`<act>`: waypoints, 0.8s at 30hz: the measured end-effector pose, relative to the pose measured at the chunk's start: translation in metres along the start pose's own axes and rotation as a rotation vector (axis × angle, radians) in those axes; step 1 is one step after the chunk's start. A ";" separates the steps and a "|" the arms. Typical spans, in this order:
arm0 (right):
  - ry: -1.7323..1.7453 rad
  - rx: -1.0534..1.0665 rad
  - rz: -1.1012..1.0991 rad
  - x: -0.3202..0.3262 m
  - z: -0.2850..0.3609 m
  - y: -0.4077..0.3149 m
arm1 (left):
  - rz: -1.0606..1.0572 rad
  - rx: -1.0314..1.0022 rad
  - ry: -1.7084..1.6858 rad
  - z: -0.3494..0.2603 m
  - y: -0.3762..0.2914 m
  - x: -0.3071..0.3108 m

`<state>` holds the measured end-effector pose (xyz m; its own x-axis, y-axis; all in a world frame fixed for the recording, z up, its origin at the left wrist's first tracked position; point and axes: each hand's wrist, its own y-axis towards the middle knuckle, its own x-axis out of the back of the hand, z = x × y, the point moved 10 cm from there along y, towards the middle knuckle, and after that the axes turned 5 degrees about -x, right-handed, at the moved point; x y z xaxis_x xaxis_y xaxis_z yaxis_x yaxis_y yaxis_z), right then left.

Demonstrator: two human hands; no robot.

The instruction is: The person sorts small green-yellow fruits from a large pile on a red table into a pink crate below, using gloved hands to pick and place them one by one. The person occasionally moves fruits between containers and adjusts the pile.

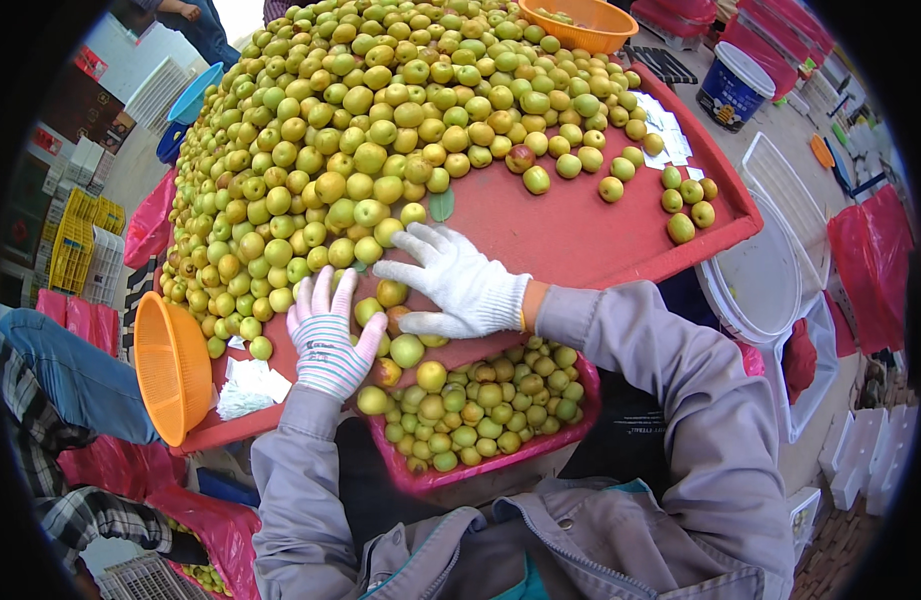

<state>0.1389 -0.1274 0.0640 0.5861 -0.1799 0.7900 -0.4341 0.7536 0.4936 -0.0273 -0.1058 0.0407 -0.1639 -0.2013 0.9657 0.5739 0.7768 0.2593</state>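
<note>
A large heap of green-yellow jujube-like fruits (340, 142) covers much of a red table (535, 225). My left hand (327, 334), in a striped knit glove, lies palm down at the heap's near edge, fingers spread. My right hand (460, 289), in a white knit glove, is spread over the table beside it, its fingers by the fruits. Several fruits (406, 350) lie between the two hands, at the table's near edge. Below that edge a box lined with pink plastic (468, 480) holds many fruits. Neither hand is closed around a fruit; what lies under the palms is hidden.
Orange plastic baskets stand at the table's left corner (171, 367) and far side (588, 30). Paper slips (252, 386) lie near the left corner, more (659, 131) at the right. A white lidded bucket (757, 262) stands right of the table. A person in a plaid sleeve (104, 517) is at left.
</note>
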 end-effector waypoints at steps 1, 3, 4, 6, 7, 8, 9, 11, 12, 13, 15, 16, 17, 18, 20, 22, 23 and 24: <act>0.003 0.011 0.035 -0.005 -0.002 0.007 | 0.019 0.044 0.016 0.011 -0.002 -0.004; 0.155 -0.006 0.142 -0.013 0.000 0.009 | 0.201 0.209 -0.052 0.027 -0.013 -0.021; 0.144 0.035 0.186 -0.012 0.012 0.007 | 0.205 0.214 -0.057 0.026 -0.020 -0.020; 0.158 0.081 0.249 -0.002 0.030 -0.004 | 0.175 0.143 -0.130 0.016 -0.029 -0.018; 0.125 0.145 0.206 0.008 0.036 -0.010 | 0.157 0.109 -0.172 0.008 -0.029 -0.015; 0.184 0.142 0.214 0.018 0.033 -0.013 | 0.203 0.114 -0.171 0.001 -0.032 -0.015; 0.244 0.144 0.224 0.032 0.027 -0.010 | 0.162 0.086 -0.198 -0.008 -0.033 -0.010; 0.062 -0.092 0.074 0.062 -0.039 0.000 | 0.137 -0.013 -0.248 -0.029 -0.031 -0.003; -0.063 -0.181 -0.107 0.085 -0.078 0.000 | 0.146 -0.047 -0.223 -0.041 -0.029 0.000; -0.334 -0.277 -0.177 0.105 -0.112 -0.005 | 0.155 -0.079 -0.206 -0.052 -0.026 0.003; -0.433 -0.581 -0.056 0.105 -0.182 -0.029 | 0.182 -0.141 -0.201 -0.071 -0.021 0.006; -0.483 -0.535 -0.038 0.102 -0.180 -0.030 | 0.166 -0.150 -0.210 -0.075 -0.023 0.005; -0.533 -0.489 -0.020 0.097 -0.177 -0.032 | 0.152 -0.167 -0.215 -0.077 -0.022 0.006; -0.509 -0.527 0.026 0.093 -0.170 -0.030 | 0.141 -0.181 -0.223 -0.080 -0.024 0.005; -0.358 -0.609 0.110 0.081 -0.165 -0.027 | 0.148 -0.188 -0.233 -0.082 -0.028 0.004; -0.242 -0.587 0.109 0.076 -0.161 -0.028 | 0.125 -0.200 -0.238 -0.084 -0.027 0.005; -0.162 -0.536 0.079 0.071 -0.164 -0.034 | 0.112 -0.206 -0.241 -0.085 -0.027 0.006; -0.080 -0.480 0.047 0.070 -0.158 -0.030 | 0.116 -0.209 -0.239 -0.085 -0.028 0.005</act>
<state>0.3016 -0.0629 0.0468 0.5107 -0.1726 0.8423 -0.0829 0.9652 0.2481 0.0236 -0.1791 0.0397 -0.2571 0.0459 0.9653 0.7477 0.6422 0.1686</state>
